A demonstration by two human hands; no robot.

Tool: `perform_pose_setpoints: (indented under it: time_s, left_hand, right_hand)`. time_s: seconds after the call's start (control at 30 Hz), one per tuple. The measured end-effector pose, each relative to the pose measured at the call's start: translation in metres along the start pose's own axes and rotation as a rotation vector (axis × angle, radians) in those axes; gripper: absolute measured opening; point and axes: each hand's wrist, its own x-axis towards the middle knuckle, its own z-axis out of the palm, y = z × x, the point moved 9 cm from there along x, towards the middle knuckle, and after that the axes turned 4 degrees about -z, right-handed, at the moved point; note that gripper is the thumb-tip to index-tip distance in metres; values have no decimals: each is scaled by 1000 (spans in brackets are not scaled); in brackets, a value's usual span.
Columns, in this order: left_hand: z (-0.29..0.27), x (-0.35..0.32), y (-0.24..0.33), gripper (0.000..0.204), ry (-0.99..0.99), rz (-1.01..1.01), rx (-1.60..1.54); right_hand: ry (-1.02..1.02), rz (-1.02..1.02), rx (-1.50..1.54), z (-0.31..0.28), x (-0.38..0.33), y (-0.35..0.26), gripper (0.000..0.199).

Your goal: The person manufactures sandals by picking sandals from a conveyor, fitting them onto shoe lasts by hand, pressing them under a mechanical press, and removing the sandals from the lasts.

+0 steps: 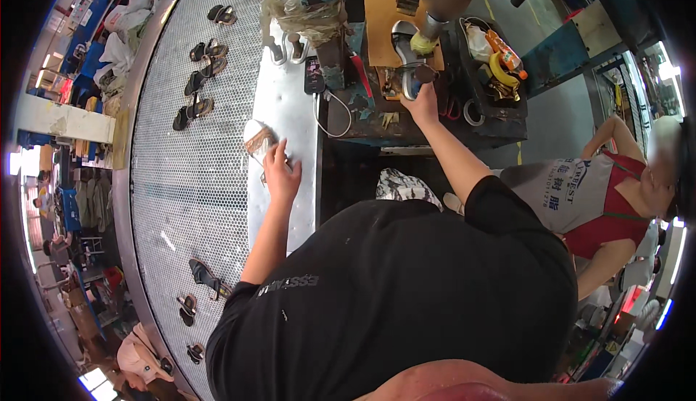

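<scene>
The dark sandal [402, 33], beneath the press [435, 26] at far centre, is best kept steady by the right hand [422, 107] closed round its near end, fingertips clear, while the loosely curled left hand [283, 175] meets a tan sandal [257, 140] at left, hold unclear.

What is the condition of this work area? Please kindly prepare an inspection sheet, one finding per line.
Surface: pale metal ledge between perforated mesh and dark bench.
Job's things: light sandal on the ledge; white-soled sandal at the machine's yellowish pad; dark sandals scattered along the mesh.
Clutter: black tray with banana and orange bottle; phone on the ledge.
Hands: left hand at the light sandal, contact unclear; right hand holds the white-soled sandal's near end.
Cables: white cable loops beside the phone.
Surroundings: person in grey apron at right.
</scene>
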Motion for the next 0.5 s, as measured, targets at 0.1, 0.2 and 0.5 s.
perform_pose_setpoints:
  time_s: [0.1,0.2,0.5]
  left_hand:
    - [-7,-22,-7,45,-86,29,-103]
    - [-32,-27,77,34,-548,-181,-798]
    - [-285,-35,303,11,-73,1116,-1160]
  right_hand:
    - [69,-47,-123,14,7,11,63]
    - [-20,77,-278,32,16,40,67]
    - [21,36,41,-7,38,16,86]
